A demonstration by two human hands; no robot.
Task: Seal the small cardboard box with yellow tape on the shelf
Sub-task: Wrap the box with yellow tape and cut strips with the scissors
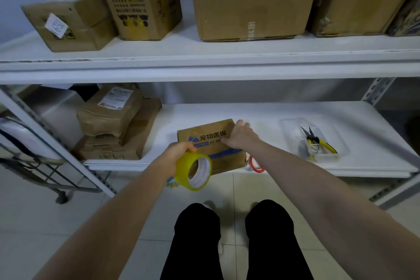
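A small cardboard box (208, 141) with blue print sits at the front edge of the lower white shelf (261, 116). My left hand (176, 154) grips a roll of yellow tape (194, 170) just in front of the box's left front corner, hanging past the shelf edge. My right hand (241, 135) rests on the box's right top side, fingers curled over its far right edge and thumb on the lid.
A red tape ring (256, 164) lies right of the box. A clear tray (316, 138) with yellow-handled pliers (318, 142) sits further right. Stacked parcels (113, 125) stand at the left. Large boxes (250, 0) fill the upper shelf. A cart (34, 161) stands at the left.
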